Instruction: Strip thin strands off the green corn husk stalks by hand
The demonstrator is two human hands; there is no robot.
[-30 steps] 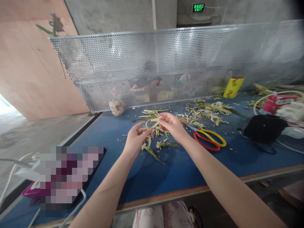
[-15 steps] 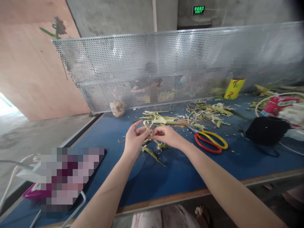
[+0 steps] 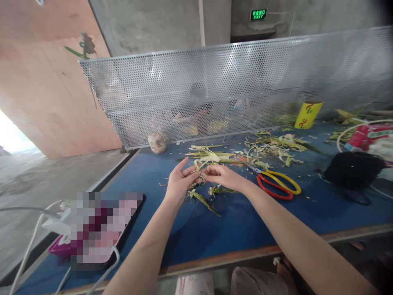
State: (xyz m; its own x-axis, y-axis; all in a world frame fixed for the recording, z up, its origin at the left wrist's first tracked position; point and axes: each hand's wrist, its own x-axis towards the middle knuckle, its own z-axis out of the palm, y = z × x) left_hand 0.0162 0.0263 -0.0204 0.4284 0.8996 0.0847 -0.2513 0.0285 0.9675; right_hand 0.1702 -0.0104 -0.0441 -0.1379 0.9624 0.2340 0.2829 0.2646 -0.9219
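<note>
My left hand [image 3: 181, 179] and my right hand [image 3: 225, 177] meet above the blue table [image 3: 233, 221]. Their fingertips pinch a thin pale-green plant strip [image 3: 198, 164], which curls up in a small loop between them. My right fingers are bent inward; the left thumb and index finger press together. Just below the hands lie a small braided green piece [image 3: 204, 202] with a frayed end and a second similar piece [image 3: 219, 191]. Behind the hands rests a bundle of pale stalks and leaves [image 3: 211, 155]. Scissors with one red and one yellow handle [image 3: 276, 189] lie to the right, their blades against the bundle.
A perforated metal screen [image 3: 172, 90] borders the table's back. Leaf scraps [image 3: 282, 149], a yellow tube [image 3: 308, 114] and a black pouch [image 3: 353, 170] are on the right. On the left are a blurred tablet-like device [image 3: 127, 229] with cables and a crumpled lump [image 3: 156, 142].
The whole view has shifted slightly, so things appear a little farther right. Both hands keep pinching the strip, with a small movement of the fingers.
</note>
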